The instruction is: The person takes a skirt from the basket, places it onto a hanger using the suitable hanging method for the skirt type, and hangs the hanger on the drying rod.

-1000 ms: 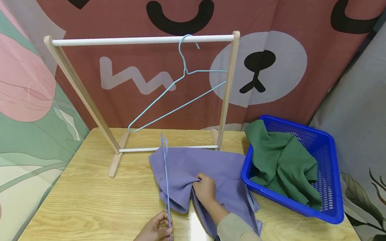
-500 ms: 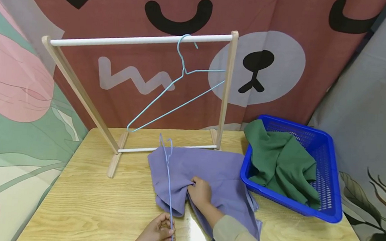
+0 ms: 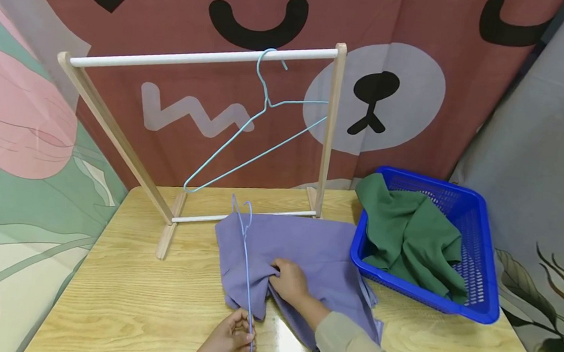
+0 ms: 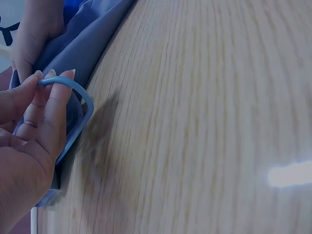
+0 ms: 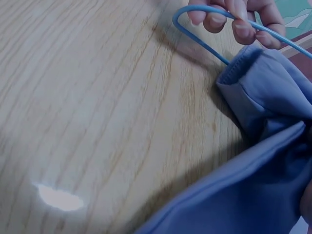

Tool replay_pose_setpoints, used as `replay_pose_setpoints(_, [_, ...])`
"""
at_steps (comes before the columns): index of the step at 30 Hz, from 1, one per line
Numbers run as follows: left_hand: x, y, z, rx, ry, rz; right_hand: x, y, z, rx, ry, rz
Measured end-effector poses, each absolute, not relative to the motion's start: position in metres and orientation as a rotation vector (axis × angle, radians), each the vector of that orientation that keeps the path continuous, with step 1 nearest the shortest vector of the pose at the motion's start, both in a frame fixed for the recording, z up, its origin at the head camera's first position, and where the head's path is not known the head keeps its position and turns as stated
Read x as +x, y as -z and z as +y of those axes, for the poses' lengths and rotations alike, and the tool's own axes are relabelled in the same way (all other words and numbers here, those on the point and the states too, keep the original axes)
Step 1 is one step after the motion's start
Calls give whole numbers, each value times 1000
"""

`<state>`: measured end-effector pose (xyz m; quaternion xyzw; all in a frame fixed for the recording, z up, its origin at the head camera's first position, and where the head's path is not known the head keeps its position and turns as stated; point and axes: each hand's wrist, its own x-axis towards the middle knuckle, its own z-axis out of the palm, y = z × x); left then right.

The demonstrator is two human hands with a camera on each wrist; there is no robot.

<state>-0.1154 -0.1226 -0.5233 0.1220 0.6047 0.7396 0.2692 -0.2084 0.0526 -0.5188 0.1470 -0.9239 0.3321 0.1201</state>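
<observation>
My left hand (image 3: 223,337) pinches one end of a light purple wire hanger (image 3: 247,270) between thumb and fingers. The hanger stands nearly edge-on over the left part of a purple garment (image 3: 326,246), its hook toward the rack. My right hand (image 3: 290,283) grips a fold of that garment near its middle. In the right wrist view, the hanger's curved end (image 5: 181,18) sits by the garment's hemmed opening (image 5: 239,73). One wire runs to this opening; I cannot tell whether it passes inside or behind. The right fingertips are partly hidden by cloth.
A wooden rack (image 3: 331,147) with white bars stands at the back of the table (image 3: 118,296). From its top bar hangs a light blue hanger (image 3: 225,145). A blue basket (image 3: 483,269) at the right holds green cloth (image 3: 411,236).
My right hand has shifted slightly left with the garment's fold. The hanger has turned a little, so its hook shows more to the right. My left hand keeps its grip.
</observation>
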Motion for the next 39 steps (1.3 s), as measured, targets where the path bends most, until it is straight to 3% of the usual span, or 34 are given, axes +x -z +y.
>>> replay_pose_setpoints(12, [-118, 527, -122, 365, -2006, 1624, -210, 509, 61, 936, -790, -2692])
replay_pose_setpoints(21, [-118, 529, -122, 382, -2018, 1619, -210, 513, 61, 1167, -510, -2655])
replay_pose_setpoints(34, [-116, 531, -120, 385, -2014, 1610, -204, 524, 51, 1238, -335, -2577])
replay_pose_setpoints(39, [-115, 531, -119, 374, -2008, 1615, -201, 525, 44, 1117, -389, -2662])
